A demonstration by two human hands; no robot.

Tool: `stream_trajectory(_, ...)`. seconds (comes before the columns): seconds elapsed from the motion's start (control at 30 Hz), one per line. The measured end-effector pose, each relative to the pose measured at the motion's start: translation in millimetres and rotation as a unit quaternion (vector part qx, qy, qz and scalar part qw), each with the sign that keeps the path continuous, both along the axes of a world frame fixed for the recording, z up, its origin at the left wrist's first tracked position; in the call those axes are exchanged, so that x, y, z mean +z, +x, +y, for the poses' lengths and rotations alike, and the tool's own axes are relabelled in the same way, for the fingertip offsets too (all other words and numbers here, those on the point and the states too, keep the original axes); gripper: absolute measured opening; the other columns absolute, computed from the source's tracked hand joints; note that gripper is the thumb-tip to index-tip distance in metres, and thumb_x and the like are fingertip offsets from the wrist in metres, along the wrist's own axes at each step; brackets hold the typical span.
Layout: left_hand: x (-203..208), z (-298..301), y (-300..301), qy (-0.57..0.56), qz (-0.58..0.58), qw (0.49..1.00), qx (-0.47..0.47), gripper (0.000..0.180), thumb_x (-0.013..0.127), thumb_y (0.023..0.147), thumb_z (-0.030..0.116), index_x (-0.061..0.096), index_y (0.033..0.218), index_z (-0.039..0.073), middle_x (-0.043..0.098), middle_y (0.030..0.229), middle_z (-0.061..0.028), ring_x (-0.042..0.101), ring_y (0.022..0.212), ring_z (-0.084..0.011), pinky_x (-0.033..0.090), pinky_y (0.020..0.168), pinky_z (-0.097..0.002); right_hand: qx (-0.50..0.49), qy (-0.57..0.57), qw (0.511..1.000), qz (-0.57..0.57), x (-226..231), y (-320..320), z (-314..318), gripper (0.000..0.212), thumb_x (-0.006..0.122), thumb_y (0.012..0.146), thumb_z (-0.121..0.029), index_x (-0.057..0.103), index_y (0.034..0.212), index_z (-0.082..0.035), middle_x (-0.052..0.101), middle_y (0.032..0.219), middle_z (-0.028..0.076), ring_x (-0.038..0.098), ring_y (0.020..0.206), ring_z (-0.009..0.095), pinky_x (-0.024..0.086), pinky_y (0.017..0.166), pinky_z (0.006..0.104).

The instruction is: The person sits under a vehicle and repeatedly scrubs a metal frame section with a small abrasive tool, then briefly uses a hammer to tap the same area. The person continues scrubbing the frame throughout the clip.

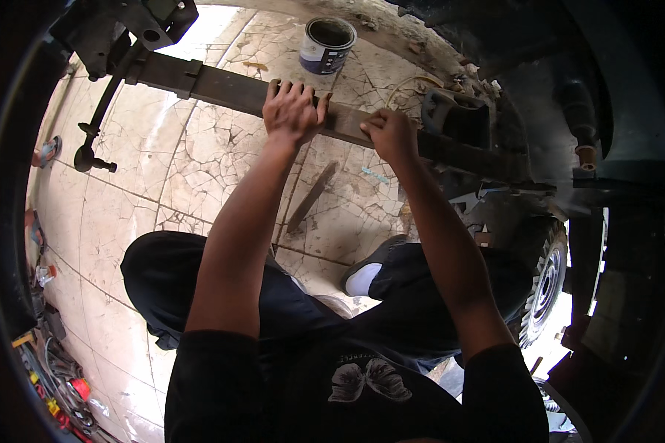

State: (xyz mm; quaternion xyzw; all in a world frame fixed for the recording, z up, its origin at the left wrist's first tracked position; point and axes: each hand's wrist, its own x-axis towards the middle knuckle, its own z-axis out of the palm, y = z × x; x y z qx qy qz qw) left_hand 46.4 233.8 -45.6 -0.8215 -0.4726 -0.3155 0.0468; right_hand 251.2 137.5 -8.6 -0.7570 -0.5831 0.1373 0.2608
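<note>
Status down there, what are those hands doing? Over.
Left hand on the metal bar. Right hand at it too, grip unclear. Can on the floor beyond, touching neither hand.

A long, flat, dark brown bar (pixel 233 90) stretches crosswise over there, slanting from far left to nearer right, a band (pixel 189 80) around its left part, its middle paler, its right shadowed.
</note>
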Motion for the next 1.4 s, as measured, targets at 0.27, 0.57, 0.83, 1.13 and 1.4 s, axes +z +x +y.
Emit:
stream_trajectory(0.27,-1.2,2.0,-5.3,-0.024,0.004,1.000,0.008,0.036,0.063,0.100,0.044,0.076,0.091,0.011,0.073,0.096,-0.0081,0.068,0.103,-0.0266,0.045,0.106,-0.0415,0.026,0.004,0.999,-0.032,7.3,-24.8,-1.3,0.013,0.083,0.085,-0.015,0.078,0.088,-0.003,0.080,0.084,0.012,0.080,0.082,0.027,0.060,0.078,0.0379)
stream_trajectory(0.57,-1.5,1.9,0.7,0.008,-0.006,1.000,-0.002,0.033,0.065,0.099,0.041,0.076,0.088,0.012,0.073,0.095,-0.0074,0.069,0.101,-0.0260,0.045,0.106,-0.0418,0.009,0.000,0.999,0.045,7.0,-17.7,29.9,0.016,0.085,0.084,-0.016,0.079,0.087,-0.002,0.079,0.084,0.013,0.079,0.081,0.029,0.060,0.078,0.0392)
stream_trajectory(0.83,-6.8,5.7,-3.6,0.036,-0.030,0.999,-0.014,0.033,0.067,0.097,0.040,0.075,0.084,0.011,0.073,0.091,-0.0082,0.069,0.097,-0.0274,0.047,0.104,-0.0419,-0.012,0.096,0.991,0.097,6.2,3.2,-36.9,0.026,0.084,0.089,-0.020,0.079,0.108,-0.004,0.081,0.099,0.013,0.080,0.084,0.024,0.062,0.077,0.0372)
stream_trajectory(1.13,4.3,-1.8,0.2,-0.040,-0.024,0.999,0.009,0.036,0.066,0.098,0.043,0.080,0.091,0.011,0.076,0.099,-0.0093,0.069,0.106,-0.0293,0.043,0.111,-0.0437,-0.083,0.054,0.892,0.441,53.9,-24.4,-109.4,0.026,0.080,0.097,-0.018,0.074,0.115,0.001,0.077,0.103,0.009,0.077,0.088,0.019,0.062,0.073,0.0308)
stream_trajectory(1.4,46.9,-20.1,8.2,-0.167,-0.138,0.975,-0.052,0.032,0.069,0.099,0.036,0.081,0.110,0.010,0.077,0.111,-0.0113,0.072,0.101,-0.0292,0.052,0.100,-0.0412,-0.158,0.081,0.758,0.628,37.8,-62.3,-158.5,0.025,0.076,0.100,-0.013,0.071,0.116,0.005,0.078,0.113,0.015,0.077,0.099,0.023,0.065,0.089,0.0341)
